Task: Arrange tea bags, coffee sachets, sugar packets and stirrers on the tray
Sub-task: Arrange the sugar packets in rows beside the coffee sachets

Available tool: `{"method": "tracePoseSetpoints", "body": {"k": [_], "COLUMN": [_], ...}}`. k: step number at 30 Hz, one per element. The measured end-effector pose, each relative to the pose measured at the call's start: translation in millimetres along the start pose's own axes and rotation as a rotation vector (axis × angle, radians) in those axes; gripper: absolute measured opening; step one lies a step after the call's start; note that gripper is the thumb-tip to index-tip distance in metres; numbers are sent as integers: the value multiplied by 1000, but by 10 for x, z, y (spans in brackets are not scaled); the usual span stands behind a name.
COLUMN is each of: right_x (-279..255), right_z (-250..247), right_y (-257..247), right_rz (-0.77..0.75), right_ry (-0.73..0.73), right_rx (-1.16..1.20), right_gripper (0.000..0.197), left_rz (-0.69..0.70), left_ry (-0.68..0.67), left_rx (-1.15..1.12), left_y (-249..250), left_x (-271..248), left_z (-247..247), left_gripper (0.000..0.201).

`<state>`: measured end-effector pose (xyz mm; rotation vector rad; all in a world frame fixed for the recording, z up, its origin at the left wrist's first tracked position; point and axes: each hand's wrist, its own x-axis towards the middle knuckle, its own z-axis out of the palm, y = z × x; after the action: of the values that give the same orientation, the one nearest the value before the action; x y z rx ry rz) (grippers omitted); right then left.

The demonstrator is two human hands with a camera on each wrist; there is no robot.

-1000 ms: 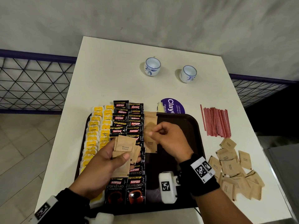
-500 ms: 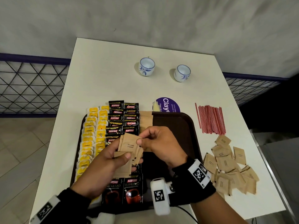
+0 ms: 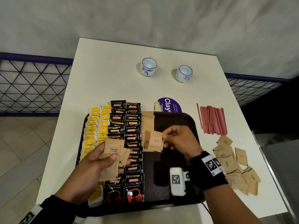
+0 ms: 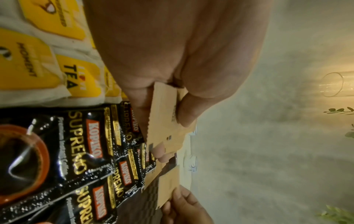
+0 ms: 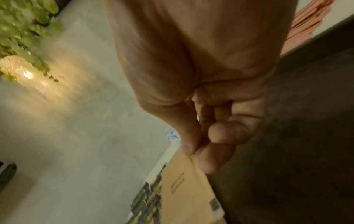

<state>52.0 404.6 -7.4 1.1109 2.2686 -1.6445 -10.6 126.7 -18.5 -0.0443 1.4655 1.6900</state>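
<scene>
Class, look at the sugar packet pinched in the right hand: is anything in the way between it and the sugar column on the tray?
Nothing visible. The right hand holds the packet directly over the near end of the sugar column; the tray beside it is bare. The left hand and its stack sit over the coffee sachets, off to the side.

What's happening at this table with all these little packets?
A person is laying out drink supplies on a dark brown plastic tray. Yellow-tagged tea bags and black Kopiko coffee sachets already lie in rows on it. The left hand holds a small stack of brown paper sugar packets, while the right hand pinches one packet over the sugar column. More sugar packets and red stirrers wait on the white table.
</scene>
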Motion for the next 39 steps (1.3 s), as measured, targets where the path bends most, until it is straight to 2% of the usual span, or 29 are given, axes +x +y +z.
{"method": "tracePoseSetpoints", "body": {"k": [13, 21, 24, 26, 29, 31, 35, 39], "right_x": [122, 117, 48, -67, -299, -348, -335, -311], "right_z": [300, 338, 324, 319, 390, 460, 505, 379], "right_y": [125, 119, 59, -38, -202, -222, -179, -184], "right_rz": [40, 30, -22, -105, -132, -169, -198, -205], "right_ry": [-50, 6, 82, 49, -189, -258, -206, -128], "right_rx": [-119, -142, -178, -116, 126, 140, 174, 217], "right_gripper": [13, 9, 9, 9, 14, 14, 10, 5], "left_rz": [-17, -16, -6, -3, 13, 21, 13, -11], "left_ry": [15, -18, -42, -57, -73, -91, -139, -131], "left_rx": [44, 30, 41, 58, 93, 114, 146, 157], "left_y": [-12, -5, 15, 30, 50, 67, 80, 59], "left_x": [-9, 13, 21, 29, 43, 49, 54, 33], "left_z": [-1, 72, 132, 176, 247, 294, 338, 297], "left_gripper": [38, 36, 36, 36, 34, 33, 34, 31]}}
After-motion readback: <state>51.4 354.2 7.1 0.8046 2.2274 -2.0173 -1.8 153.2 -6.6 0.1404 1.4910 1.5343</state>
